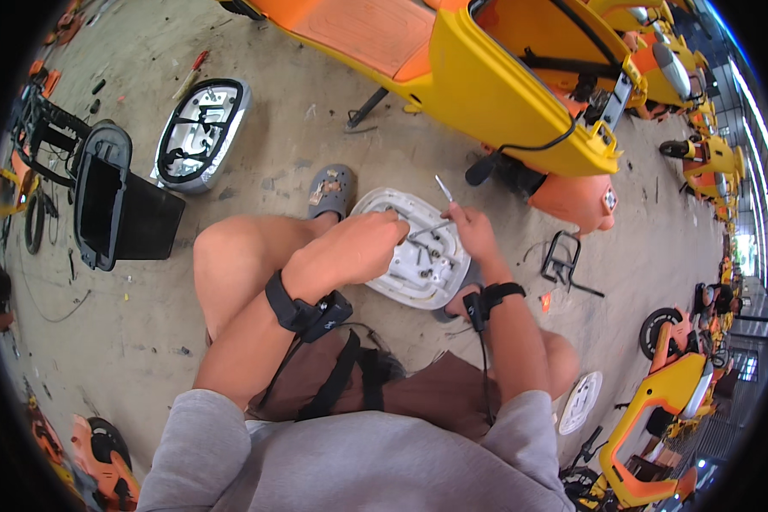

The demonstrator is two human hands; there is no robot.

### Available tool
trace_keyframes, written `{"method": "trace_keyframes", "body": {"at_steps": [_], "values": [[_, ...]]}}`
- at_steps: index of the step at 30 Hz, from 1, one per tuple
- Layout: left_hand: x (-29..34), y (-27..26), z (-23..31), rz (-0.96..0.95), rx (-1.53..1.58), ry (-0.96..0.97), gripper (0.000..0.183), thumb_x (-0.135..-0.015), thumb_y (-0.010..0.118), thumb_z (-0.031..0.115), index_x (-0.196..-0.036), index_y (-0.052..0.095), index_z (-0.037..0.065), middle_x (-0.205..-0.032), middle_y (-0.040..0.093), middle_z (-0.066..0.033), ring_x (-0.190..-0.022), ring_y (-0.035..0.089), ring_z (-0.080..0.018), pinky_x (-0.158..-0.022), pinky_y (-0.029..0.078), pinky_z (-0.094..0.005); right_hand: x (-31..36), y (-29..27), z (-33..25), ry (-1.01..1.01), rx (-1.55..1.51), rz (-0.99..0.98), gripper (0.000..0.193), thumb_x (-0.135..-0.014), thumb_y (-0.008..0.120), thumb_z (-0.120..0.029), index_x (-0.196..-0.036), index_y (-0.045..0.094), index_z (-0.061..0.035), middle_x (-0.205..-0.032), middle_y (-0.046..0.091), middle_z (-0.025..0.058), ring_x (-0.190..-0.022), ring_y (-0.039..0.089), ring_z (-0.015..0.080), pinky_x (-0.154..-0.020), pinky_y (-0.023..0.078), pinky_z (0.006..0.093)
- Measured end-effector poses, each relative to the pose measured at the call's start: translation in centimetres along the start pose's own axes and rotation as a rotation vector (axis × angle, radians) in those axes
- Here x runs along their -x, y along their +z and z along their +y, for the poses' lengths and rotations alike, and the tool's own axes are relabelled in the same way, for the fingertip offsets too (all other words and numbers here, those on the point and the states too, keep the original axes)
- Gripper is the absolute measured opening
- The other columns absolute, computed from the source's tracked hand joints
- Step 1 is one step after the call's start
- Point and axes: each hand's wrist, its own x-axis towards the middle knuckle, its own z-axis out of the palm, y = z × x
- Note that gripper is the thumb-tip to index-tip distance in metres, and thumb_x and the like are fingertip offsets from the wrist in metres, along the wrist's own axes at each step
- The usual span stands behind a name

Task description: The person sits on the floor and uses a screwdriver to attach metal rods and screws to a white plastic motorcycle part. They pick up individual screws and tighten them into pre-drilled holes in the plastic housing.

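A white oval seat base (439,294) lies between my feet, with bolts and metal fittings on its inner face. Over its left part my left hand (363,246) is closed, knuckles up; whatever its fingers hold is hidden. My right hand (475,230) is at the right rim, fingers pinched around a thin metal tool (443,188) whose bright silver end sticks up past them. A grey metal rod (433,229) slants over the seat base between the two hands; whether it belongs to the same tool I cannot tell.
A yellow-and-orange scooter body (478,85) stands ahead. To the left are a black bin-shaped box (136,209) and another seat base (203,136) with a black rim. A black metal bracket (563,264) lies at right. More scooters (666,410) line the right side.
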Motion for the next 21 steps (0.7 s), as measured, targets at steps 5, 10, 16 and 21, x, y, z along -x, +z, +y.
{"method": "trace_keyframes", "body": {"at_steps": [5, 10, 16, 21], "values": [[0.3, 0.4, -0.9, 0.003, 0.066, -0.112, 0.023, -0.075, 0.046, -0.006, -0.092, 0.061, -0.004, -0.096, 0.063, -0.0238, -0.095, 0.059, -0.0414, -0.084, 0.047, -0.046, 0.3, 2.9, -1.8, 0.113, -0.121, -0.013, 0.051, -0.099, 0.049, -0.043, -0.087, 0.073, 0.0001, -0.079, 0.069, 0.0146, -0.078, 0.063, 0.0188, -0.077, 0.047, 0.0354], [-0.4, 0.5, -0.6, -0.027, 0.096, -0.055, 0.021, -0.079, 0.045, -0.003, -0.092, 0.061, -0.004, -0.094, 0.063, -0.0229, -0.091, 0.059, -0.0414, -0.083, 0.047, -0.0458, 0.4, 4.2, -4.0, 0.163, -0.103, 0.186, 0.048, -0.097, 0.05, -0.039, -0.081, 0.071, 0.0004, -0.078, 0.069, 0.017, -0.073, 0.064, 0.0281, -0.073, 0.049, 0.0389], [-0.7, -0.1, 0.2, 0.063, 0.098, -0.008, 0.022, -0.082, 0.045, -0.001, -0.094, 0.063, -0.004, -0.097, 0.064, -0.0223, -0.093, 0.059, -0.041, -0.085, 0.046, -0.0446, 0.0, 4.1, -3.4, 0.099, -0.078, 0.305, 0.043, -0.097, 0.05, -0.035, -0.081, 0.067, 0.0016, -0.077, 0.068, 0.0173, -0.073, 0.064, 0.0327, -0.072, 0.049, 0.0415], [-0.1, -0.3, 0.2, 0.058, 0.072, -0.03, 0.022, -0.079, 0.045, -0.005, -0.092, 0.063, -0.005, -0.102, 0.063, -0.0255, -0.097, 0.06, -0.0416, -0.084, 0.048, -0.0453, 1.3, 3.4, -1.6, 0.099, -0.203, 0.21, 0.045, -0.099, 0.048, -0.036, -0.083, 0.066, 0.0018, -0.077, 0.067, 0.0165, -0.071, 0.06, 0.0327, -0.07, 0.046, 0.0407]]}}
